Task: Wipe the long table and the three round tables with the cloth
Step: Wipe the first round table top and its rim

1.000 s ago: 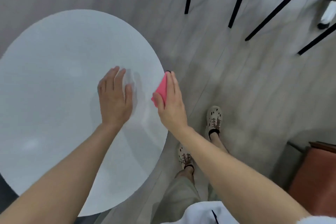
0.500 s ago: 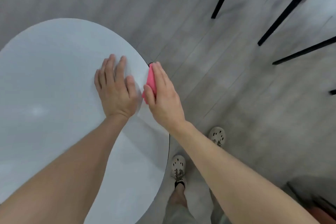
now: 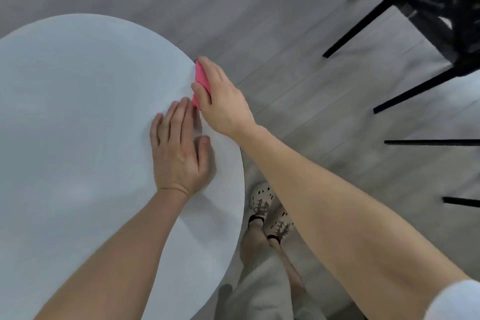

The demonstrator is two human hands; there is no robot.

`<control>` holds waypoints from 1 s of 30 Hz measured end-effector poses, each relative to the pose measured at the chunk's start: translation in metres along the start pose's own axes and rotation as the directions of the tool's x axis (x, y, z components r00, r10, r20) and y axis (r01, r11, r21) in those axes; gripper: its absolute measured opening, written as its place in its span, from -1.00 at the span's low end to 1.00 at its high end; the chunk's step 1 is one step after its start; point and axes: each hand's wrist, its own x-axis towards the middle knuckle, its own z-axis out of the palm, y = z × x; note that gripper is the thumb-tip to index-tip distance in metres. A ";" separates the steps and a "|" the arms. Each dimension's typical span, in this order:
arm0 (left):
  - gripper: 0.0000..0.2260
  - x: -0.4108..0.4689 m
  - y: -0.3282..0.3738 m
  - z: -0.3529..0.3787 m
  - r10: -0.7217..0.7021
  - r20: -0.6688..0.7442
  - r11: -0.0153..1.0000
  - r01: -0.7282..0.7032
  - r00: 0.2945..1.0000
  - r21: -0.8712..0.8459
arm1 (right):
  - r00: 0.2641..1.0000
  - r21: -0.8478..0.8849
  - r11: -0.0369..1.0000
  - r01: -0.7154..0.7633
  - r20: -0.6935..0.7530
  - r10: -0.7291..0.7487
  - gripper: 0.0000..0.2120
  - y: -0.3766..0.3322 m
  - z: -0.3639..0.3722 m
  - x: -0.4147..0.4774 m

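Wiping is now at the rim of the round desk (image 3: 78, 112), on its right side as the person stands. The right hand (image 3: 223, 101) holds the folded pink cloth (image 3: 202, 78) upright against the edge of the top. The thumb is on the desk side of it and the other fingers (image 3: 217, 73), close together, lie over the outer side, so the cloth is pinched between them. The left hand (image 3: 179, 153) lies flat on the top just inside the rim, with its fingers (image 3: 179, 117) straight and pressed together and the thumb a little apart. Their tips almost reach the lower end of the cloth. One second ago the two hands were nearly side by side at the edge. Since then the right hand has slid the cloth further along the rim, away from the person, and the left hand now lies behind it. I judge from this that the edge of this desk is being wiped part by part, with the left hand steadying the top, and that the far part of the rim is still to be done. The long desk and the other round ones are not in view, so overall progress cannot be told. On the grey floor (image 3: 285, 34) stand the person's shoes (image 3: 259, 200) and the black legs of a chair (image 3: 405, 0).
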 end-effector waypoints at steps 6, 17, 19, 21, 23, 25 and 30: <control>-0.41 -0.003 -0.003 -0.001 0.020 0.050 1.000 -0.020 0.999 0.010 | 0.997 0.106 0.992 -0.073 0.041 0.069 -0.37 0.025 -0.010 -0.130; -0.42 -0.002 -0.001 -0.005 0.016 0.065 0.999 -0.014 0.998 -0.037 | 0.955 -0.067 0.985 0.159 0.265 -0.136 -0.46 -0.028 0.003 0.106; -0.42 -0.002 -0.002 -0.006 0.014 0.060 0.999 -0.012 0.998 -0.036 | 0.961 -0.042 0.987 0.152 0.239 -0.138 -0.45 -0.026 0.008 0.099; -0.40 -0.003 0.000 -0.006 -0.001 0.055 0.999 0.003 0.998 -0.041 | 0.971 -0.019 0.991 0.136 0.202 -0.129 -0.43 -0.012 -0.003 0.058; -0.39 -0.006 0.004 -0.006 -0.008 0.051 0.999 0.010 0.999 -0.049 | 0.964 -0.011 0.993 0.117 0.244 -0.111 -0.40 0.006 -0.024 0.003; -0.39 -0.006 0.005 -0.006 -0.008 0.040 0.998 0.010 0.999 -0.059 | 0.947 -0.014 0.996 0.086 0.311 -0.077 -0.35 0.016 -0.042 -0.040; -0.35 -0.001 0.004 -0.007 -0.014 0.070 0.999 0.017 0.997 -0.041 | 0.945 -0.058 0.995 0.084 0.321 -0.061 -0.39 -0.011 -0.024 0.039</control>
